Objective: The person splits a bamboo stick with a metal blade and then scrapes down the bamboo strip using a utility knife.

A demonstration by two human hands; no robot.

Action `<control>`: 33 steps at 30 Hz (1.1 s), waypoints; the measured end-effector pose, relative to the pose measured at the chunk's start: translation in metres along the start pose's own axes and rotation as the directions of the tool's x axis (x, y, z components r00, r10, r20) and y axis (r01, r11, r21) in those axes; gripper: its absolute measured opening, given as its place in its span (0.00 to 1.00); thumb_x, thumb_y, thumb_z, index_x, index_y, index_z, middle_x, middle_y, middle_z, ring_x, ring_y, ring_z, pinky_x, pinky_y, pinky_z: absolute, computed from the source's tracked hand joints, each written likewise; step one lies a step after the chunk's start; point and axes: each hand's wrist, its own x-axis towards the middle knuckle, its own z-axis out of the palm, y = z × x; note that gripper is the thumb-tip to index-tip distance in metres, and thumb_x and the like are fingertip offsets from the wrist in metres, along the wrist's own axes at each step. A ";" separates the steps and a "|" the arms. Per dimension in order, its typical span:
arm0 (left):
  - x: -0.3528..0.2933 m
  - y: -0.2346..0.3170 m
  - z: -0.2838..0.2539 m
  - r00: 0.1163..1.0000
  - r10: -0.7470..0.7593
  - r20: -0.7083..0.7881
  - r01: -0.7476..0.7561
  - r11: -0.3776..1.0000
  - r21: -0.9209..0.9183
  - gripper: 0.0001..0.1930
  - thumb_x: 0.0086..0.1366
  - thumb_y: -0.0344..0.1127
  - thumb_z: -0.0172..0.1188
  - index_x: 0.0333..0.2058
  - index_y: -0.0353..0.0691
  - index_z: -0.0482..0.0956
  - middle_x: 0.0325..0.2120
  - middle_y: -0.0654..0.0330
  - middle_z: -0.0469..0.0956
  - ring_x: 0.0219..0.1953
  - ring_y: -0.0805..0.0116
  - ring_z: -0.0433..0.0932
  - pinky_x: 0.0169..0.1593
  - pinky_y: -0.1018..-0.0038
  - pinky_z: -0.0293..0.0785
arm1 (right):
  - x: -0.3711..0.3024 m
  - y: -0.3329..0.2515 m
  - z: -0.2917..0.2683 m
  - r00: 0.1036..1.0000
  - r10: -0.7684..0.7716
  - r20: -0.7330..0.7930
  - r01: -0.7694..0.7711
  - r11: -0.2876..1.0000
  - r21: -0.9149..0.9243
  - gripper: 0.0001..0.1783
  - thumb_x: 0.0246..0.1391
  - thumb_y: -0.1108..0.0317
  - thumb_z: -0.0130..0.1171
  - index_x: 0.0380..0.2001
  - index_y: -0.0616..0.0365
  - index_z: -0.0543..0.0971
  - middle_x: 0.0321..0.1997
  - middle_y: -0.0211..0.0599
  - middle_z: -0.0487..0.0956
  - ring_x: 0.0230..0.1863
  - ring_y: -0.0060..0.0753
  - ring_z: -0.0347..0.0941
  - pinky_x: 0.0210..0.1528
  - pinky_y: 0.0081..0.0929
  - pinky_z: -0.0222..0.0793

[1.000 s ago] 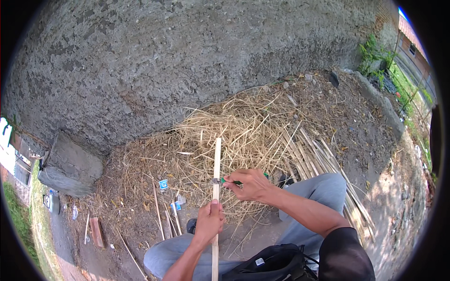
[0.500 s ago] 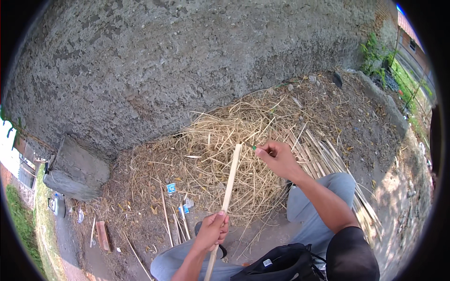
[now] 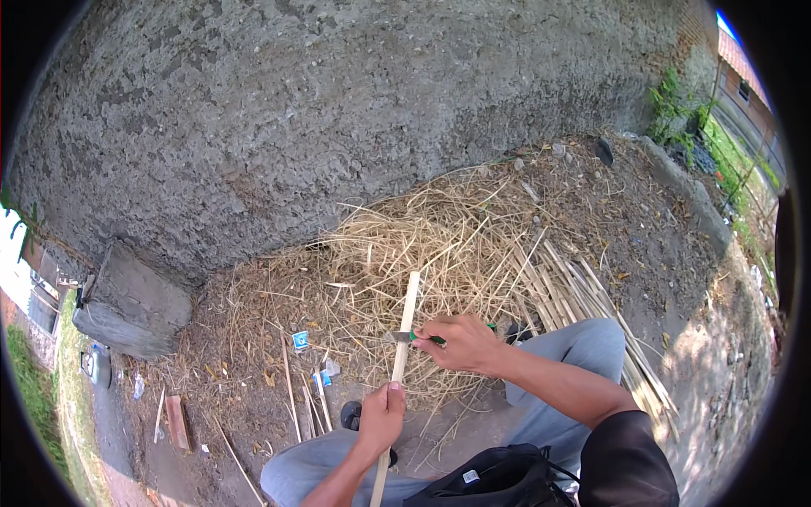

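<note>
A long, flat strip of pale wood, likely bamboo (image 3: 409, 306), stands slanted before me, its far end over a heap of shavings (image 3: 456, 253). My left hand (image 3: 382, 417) is wrapped round its lower part, thumb along the strip. Closed on the green handle of a knife (image 3: 400, 336) is my right hand (image 3: 463, 343). The short blade lies across the strip, a little above my left hand. Most of the handle is hidden in my fingers.
Split strips (image 3: 583, 296) lie in a pile at the right, beside my knee. A rough grey wall (image 3: 296, 127) rises behind the shavings. At the left are a concrete block (image 3: 139, 300), a brick (image 3: 177, 422) and blue packets (image 3: 301, 340). A black bag (image 3: 490, 482) rests on my lap.
My right hand has come down and left with the knife, from beyond the strip's far end to its middle. The blade now meets the strip. My left hand still grips it.
</note>
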 end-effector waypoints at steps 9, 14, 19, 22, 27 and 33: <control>-0.017 -0.001 0.003 0.977 -0.151 0.151 0.158 0.987 -0.033 0.19 0.73 0.42 0.43 0.25 0.37 0.69 0.12 0.67 0.64 0.14 0.78 0.63 0.18 0.75 0.61 | 0.020 0.116 0.000 0.898 0.434 -0.075 -0.441 0.887 -0.137 0.14 0.56 0.57 0.58 0.27 0.57 0.80 0.20 0.42 0.78 0.20 0.42 0.75 0.24 0.38 0.67; -0.015 0.010 -0.020 0.912 -0.394 0.115 0.407 0.829 -0.384 0.17 0.74 0.46 0.42 0.27 0.43 0.65 0.12 0.72 0.56 0.10 0.84 0.51 0.11 0.81 0.47 | 0.044 0.101 -0.014 0.867 0.483 -0.125 -0.475 0.876 0.088 0.16 0.57 0.57 0.58 0.26 0.61 0.80 0.17 0.39 0.74 0.17 0.34 0.68 0.23 0.34 0.63; 0.007 0.016 -0.024 0.911 -0.360 0.203 0.412 0.823 -0.391 0.17 0.73 0.47 0.43 0.29 0.43 0.65 0.13 0.71 0.57 0.10 0.84 0.51 0.11 0.82 0.46 | 0.042 0.028 0.012 0.936 0.347 -0.058 -0.311 0.893 0.324 0.15 0.56 0.58 0.59 0.27 0.61 0.79 0.20 0.39 0.77 0.18 0.33 0.69 0.24 0.33 0.63; 0.011 0.029 -0.027 0.906 -0.367 0.212 0.424 0.779 -0.462 0.17 0.73 0.47 0.44 0.28 0.43 0.65 0.13 0.72 0.56 0.10 0.84 0.51 0.11 0.82 0.46 | 0.033 0.016 0.012 0.978 0.210 0.001 -0.200 0.932 0.302 0.14 0.56 0.58 0.60 0.28 0.59 0.79 0.24 0.39 0.80 0.19 0.35 0.72 0.24 0.34 0.65; 0.004 0.024 -0.018 0.952 -0.288 0.108 0.307 0.885 -0.350 0.16 0.73 0.46 0.43 0.28 0.43 0.65 0.13 0.72 0.58 0.10 0.84 0.53 0.12 0.82 0.47 | 0.020 0.012 0.009 0.992 0.105 0.070 -0.112 0.987 0.113 0.12 0.53 0.59 0.63 0.28 0.58 0.79 0.31 0.38 0.83 0.26 0.43 0.78 0.28 0.35 0.72; -0.007 0.012 -0.013 0.975 -0.201 0.098 0.221 0.932 -0.288 0.16 0.74 0.44 0.42 0.28 0.42 0.65 0.13 0.72 0.57 0.10 0.83 0.54 0.12 0.80 0.49 | 0.016 0.018 0.014 1.000 0.001 -0.029 0.000 0.999 0.035 0.10 0.52 0.63 0.63 0.27 0.59 0.80 0.29 0.39 0.82 0.23 0.45 0.76 0.25 0.34 0.70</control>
